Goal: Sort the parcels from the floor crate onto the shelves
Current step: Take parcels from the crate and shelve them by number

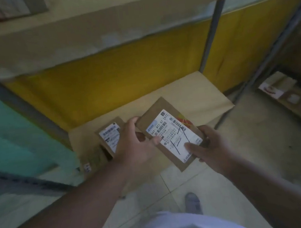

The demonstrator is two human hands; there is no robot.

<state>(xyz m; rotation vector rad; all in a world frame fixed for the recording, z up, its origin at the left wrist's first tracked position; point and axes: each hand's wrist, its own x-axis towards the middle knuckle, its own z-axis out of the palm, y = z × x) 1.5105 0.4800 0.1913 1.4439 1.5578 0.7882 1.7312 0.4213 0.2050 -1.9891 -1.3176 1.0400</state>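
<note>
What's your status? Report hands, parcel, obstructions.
Both hands, left and right, grip the flat brown cardboard parcel with the white label. Second labelled brown parcel lies below on the cardboard-lined bottom shelf. Nothing blocking that shelf.

From here I'm seeing a parcel [168, 130] in matt brown cardboard, its white paper label [174, 137] looking smooth with black marker scrawled on it. The second parcel [111, 134] is looking like the same dull cardboard. The shelf post [211, 33] is reading as grey painted metal, the floor [189, 176] as smooth pale tile.
</note>
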